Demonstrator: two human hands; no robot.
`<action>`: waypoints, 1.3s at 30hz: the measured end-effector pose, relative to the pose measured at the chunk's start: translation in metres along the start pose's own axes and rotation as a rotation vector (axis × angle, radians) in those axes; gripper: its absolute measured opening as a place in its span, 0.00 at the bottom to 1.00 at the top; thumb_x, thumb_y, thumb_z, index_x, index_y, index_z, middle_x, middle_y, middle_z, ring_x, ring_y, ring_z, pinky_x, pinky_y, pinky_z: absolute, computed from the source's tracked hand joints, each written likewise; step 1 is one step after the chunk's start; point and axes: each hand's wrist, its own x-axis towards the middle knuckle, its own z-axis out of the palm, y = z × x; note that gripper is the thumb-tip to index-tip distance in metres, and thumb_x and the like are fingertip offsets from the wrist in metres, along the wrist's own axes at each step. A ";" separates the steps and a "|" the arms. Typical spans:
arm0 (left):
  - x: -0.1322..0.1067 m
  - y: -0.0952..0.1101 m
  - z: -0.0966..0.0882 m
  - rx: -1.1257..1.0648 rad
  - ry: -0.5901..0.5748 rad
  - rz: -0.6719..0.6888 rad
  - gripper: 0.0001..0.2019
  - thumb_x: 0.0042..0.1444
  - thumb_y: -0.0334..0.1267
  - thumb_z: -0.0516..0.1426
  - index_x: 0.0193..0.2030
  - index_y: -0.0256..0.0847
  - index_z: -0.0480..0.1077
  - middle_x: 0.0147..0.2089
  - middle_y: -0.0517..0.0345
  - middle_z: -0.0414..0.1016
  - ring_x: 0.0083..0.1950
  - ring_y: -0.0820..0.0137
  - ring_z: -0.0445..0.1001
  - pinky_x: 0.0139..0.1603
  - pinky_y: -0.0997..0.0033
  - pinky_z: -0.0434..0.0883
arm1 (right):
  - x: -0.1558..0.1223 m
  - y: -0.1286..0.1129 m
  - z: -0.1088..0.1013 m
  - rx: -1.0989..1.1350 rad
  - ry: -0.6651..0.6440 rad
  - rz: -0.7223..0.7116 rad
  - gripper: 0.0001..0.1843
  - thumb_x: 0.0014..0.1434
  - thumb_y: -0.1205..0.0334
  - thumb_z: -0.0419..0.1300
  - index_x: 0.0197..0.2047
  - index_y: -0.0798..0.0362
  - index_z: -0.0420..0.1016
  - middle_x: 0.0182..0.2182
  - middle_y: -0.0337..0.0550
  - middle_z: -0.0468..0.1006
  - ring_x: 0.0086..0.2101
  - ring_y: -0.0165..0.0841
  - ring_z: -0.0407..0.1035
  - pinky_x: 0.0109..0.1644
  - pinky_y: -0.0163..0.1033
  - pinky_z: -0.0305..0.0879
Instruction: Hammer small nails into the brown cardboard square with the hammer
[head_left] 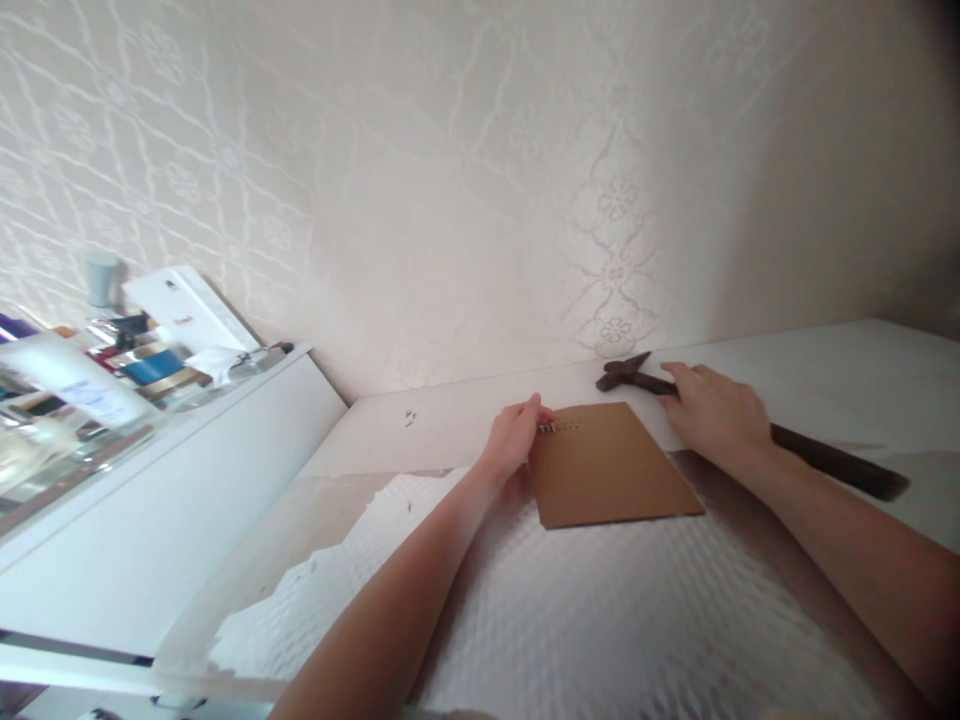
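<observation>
A brown cardboard sheet point(611, 465) lies flat on a white surface point(825, 380) near the wall. My left hand point(514, 438) rests at the sheet's upper left corner, its fingers pinched on several small nails point(547, 427). A dotted row of tiny marks runs along the sheet's top edge. To the right, my right hand point(716, 412) is closed round the handle of a dark hammer point(825, 458), close to its head point(622, 374). The hammer lies low over the surface behind the sheet, handle pointing right.
A textured white covering point(600, 620) spreads under my arms. The patterned wall point(465, 200) stands right behind the sheet. At the left, a white shelf point(172, 470) carries bottles, boxes and a white case point(187, 310).
</observation>
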 end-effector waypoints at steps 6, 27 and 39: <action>-0.001 0.002 0.000 -0.063 -0.011 -0.010 0.30 0.61 0.54 0.38 0.37 0.34 0.75 0.37 0.48 0.78 0.43 0.65 0.74 0.50 0.66 0.66 | -0.002 -0.009 -0.012 0.098 0.254 -0.104 0.19 0.60 0.59 0.50 0.53 0.50 0.71 0.43 0.51 0.72 0.33 0.42 0.70 0.23 0.40 0.57; -0.003 0.003 -0.001 -0.101 -0.011 -0.004 0.32 0.62 0.55 0.36 0.38 0.32 0.73 0.36 0.46 0.78 0.42 0.63 0.74 0.49 0.64 0.65 | -0.009 -0.024 -0.019 0.122 0.336 -0.526 0.18 0.60 0.68 0.51 0.53 0.49 0.69 0.45 0.43 0.73 0.35 0.31 0.69 0.26 0.34 0.56; 0.000 0.000 0.000 -0.114 0.002 0.007 0.31 0.62 0.54 0.38 0.38 0.32 0.74 0.37 0.46 0.78 0.42 0.64 0.74 0.48 0.65 0.67 | -0.009 -0.023 -0.020 0.083 0.318 -0.571 0.19 0.58 0.70 0.51 0.51 0.50 0.70 0.44 0.42 0.73 0.34 0.31 0.68 0.26 0.35 0.55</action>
